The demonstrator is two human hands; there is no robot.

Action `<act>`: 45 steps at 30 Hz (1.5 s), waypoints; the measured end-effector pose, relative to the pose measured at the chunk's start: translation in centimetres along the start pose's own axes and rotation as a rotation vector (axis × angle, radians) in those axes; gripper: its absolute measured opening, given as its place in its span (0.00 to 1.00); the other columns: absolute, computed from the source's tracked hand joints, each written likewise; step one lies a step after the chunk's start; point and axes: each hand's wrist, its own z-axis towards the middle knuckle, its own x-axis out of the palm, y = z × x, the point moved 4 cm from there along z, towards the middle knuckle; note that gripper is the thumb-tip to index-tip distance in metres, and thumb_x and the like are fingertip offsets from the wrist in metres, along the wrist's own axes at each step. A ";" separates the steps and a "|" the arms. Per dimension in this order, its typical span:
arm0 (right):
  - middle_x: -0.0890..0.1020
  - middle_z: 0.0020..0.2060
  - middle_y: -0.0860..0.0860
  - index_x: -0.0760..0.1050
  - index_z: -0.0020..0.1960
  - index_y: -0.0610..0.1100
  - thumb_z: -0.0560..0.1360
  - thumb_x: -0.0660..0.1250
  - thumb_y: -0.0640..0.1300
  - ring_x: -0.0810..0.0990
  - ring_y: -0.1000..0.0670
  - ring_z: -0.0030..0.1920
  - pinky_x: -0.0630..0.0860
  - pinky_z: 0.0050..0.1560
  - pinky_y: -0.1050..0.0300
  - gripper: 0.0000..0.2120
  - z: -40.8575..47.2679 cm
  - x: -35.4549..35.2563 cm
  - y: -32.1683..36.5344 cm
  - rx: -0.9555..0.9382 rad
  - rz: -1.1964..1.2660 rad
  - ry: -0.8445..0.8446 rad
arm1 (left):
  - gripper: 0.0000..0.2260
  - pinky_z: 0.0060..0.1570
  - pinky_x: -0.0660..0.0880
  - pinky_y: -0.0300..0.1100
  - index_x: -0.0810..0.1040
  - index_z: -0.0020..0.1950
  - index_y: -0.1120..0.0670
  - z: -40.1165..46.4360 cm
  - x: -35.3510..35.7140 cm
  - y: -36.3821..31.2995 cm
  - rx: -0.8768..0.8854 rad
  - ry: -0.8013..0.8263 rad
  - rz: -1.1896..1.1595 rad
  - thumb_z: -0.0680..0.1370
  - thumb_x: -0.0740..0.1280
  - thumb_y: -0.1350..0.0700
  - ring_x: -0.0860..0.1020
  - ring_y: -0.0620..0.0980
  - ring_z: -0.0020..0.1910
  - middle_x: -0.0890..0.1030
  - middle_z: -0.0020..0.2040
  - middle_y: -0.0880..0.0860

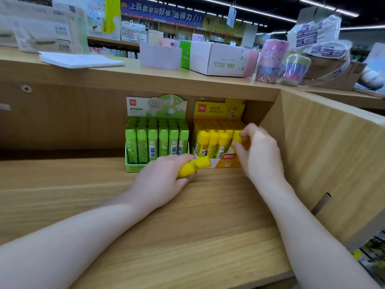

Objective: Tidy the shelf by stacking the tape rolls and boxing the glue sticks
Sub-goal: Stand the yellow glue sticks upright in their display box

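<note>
On the pale wooden shelf (187, 215), the left hand (160, 182) grips a yellow plastic glue stick (192, 166) lying just before the yellow cardboard display box (227, 162). The right hand (257, 151) seems to pinch another upright yellow glue stick (237, 136) in that box's right front corner, though blur obscures the fingers.

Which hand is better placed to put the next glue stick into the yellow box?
Right, probably. The right hand already pinches a yellow glue stick over the yellow cardboard display box. The left hand holds its yellow glue stick lower, before the box.
</note>
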 end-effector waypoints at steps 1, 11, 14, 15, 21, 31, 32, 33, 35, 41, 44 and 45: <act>0.77 0.43 0.46 0.69 0.48 0.45 0.74 0.67 0.41 0.75 0.45 0.39 0.71 0.38 0.54 0.07 -0.1 0.3 -0.2 0.015 0.057 0.026 | 0.16 0.50 0.74 0.47 0.71 0.64 0.43 -0.1 0.1 0.0 0.010 0.000 0.000 0.76 0.63 0.48 0.76 0.52 0.55 0.79 0.57 0.48; 0.76 0.42 0.51 0.72 0.49 0.46 0.74 0.68 0.44 0.77 0.45 0.41 0.76 0.41 0.49 0.05 0.5 1.0 0.2 0.021 0.103 0.028 | 0.10 0.42 0.74 0.46 0.73 0.57 0.45 0.0 0.2 -0.3 0.019 -0.010 0.013 0.76 0.63 0.47 0.77 0.53 0.49 0.79 0.50 0.47; 0.72 0.52 0.51 0.74 0.51 0.46 0.75 0.66 0.42 0.72 0.49 0.41 0.71 0.37 0.54 0.06 0.6 1.1 0.1 -0.020 0.038 0.034 | 0.10 0.41 0.74 0.46 0.73 0.56 0.45 0.0 0.2 -0.3 0.015 -0.006 0.015 0.76 0.63 0.48 0.77 0.53 0.49 0.80 0.50 0.47; 0.71 0.54 0.50 0.75 0.52 0.46 0.75 0.66 0.41 0.71 0.49 0.41 0.68 0.35 0.56 0.06 0.5 1.1 0.0 -0.025 0.012 0.043 | 0.09 0.42 0.74 0.46 0.73 0.56 0.45 0.0 0.2 -0.3 0.009 0.000 0.014 0.76 0.63 0.48 0.77 0.53 0.48 0.80 0.49 0.48; 0.70 0.56 0.46 0.73 0.64 0.46 0.77 0.62 0.41 0.75 0.45 0.44 0.65 0.35 0.58 0.16 -1.1 0.8 0.1 -0.087 -0.045 0.028 | 0.08 0.43 0.73 0.47 0.75 0.50 0.51 0.1 0.2 -0.1 -0.049 0.013 0.027 0.76 0.64 0.49 0.77 0.55 0.47 0.80 0.46 0.52; 0.79 0.36 0.59 0.74 0.44 0.57 0.69 0.72 0.44 0.76 0.57 0.32 0.74 0.35 0.65 0.11 -2.5 2.1 2.0 -0.094 0.806 0.374 | 0.07 0.41 0.71 0.45 0.74 0.51 0.53 -0.2 0.1 -0.7 -0.017 0.005 -0.089 0.76 0.66 0.52 0.76 0.53 0.44 0.79 0.43 0.53; 0.80 0.37 0.58 0.74 0.44 0.56 0.67 0.73 0.43 0.78 0.56 0.34 0.77 0.38 0.62 0.12 -2.5 2.2 2.0 -0.073 0.869 0.405 | 0.07 0.40 0.70 0.44 0.74 0.50 0.52 -0.2 0.0 -0.8 -0.014 -0.009 -0.114 0.75 0.66 0.52 0.76 0.53 0.43 0.78 0.42 0.52; 0.81 0.38 0.56 0.74 0.45 0.56 0.67 0.73 0.42 0.79 0.54 0.36 0.79 0.41 0.58 0.13 -2.6 2.3 2.0 -0.067 0.908 0.429 | 0.06 0.38 0.68 0.44 0.73 0.49 0.52 -0.2 -0.1 -0.9 -0.007 -0.029 -0.138 0.75 0.66 0.52 0.75 0.53 0.41 0.77 0.39 0.51; 0.82 0.40 0.53 0.74 0.46 0.55 0.68 0.72 0.38 0.81 0.51 0.39 0.80 0.45 0.54 0.15 -2.7 2.2 2.3 -0.074 0.934 0.420 | 0.04 0.35 0.63 0.41 0.72 0.47 0.50 -0.2 -0.2 -1.2 0.006 -0.070 -0.172 0.75 0.66 0.53 0.72 0.50 0.37 0.73 0.35 0.46; 0.80 0.41 0.51 0.73 0.48 0.49 0.72 0.67 0.34 0.80 0.58 0.37 0.76 0.38 0.64 0.11 -1.6 -0.2 1.5 -0.009 1.017 0.121 | 0.09 0.38 0.66 0.42 0.72 0.54 0.49 0.1 -0.2 -1.4 -0.009 -0.096 -0.134 0.76 0.65 0.50 0.73 0.49 0.41 0.76 0.42 0.47; 0.78 0.42 0.56 0.71 0.52 0.49 0.75 0.65 0.36 0.78 0.61 0.39 0.74 0.41 0.63 0.10 -1.0 -1.9 -0.3 0.101 0.739 -0.210 | 0.09 0.41 0.74 0.46 0.71 0.54 0.48 0.0 -0.5 -0.6 -0.050 -0.108 -0.089 0.76 0.63 0.48 0.78 0.54 0.40 0.79 0.40 0.51; 0.78 0.44 0.54 0.71 0.54 0.48 0.75 0.64 0.37 0.78 0.60 0.42 0.74 0.44 0.61 0.10 -0.9 -2.1 -0.4 0.085 0.595 -0.254 | 0.09 0.40 0.75 0.48 0.71 0.53 0.49 -0.1 -0.8 -0.3 -0.065 -0.120 -0.066 0.77 0.62 0.47 0.78 0.54 0.37 0.79 0.37 0.52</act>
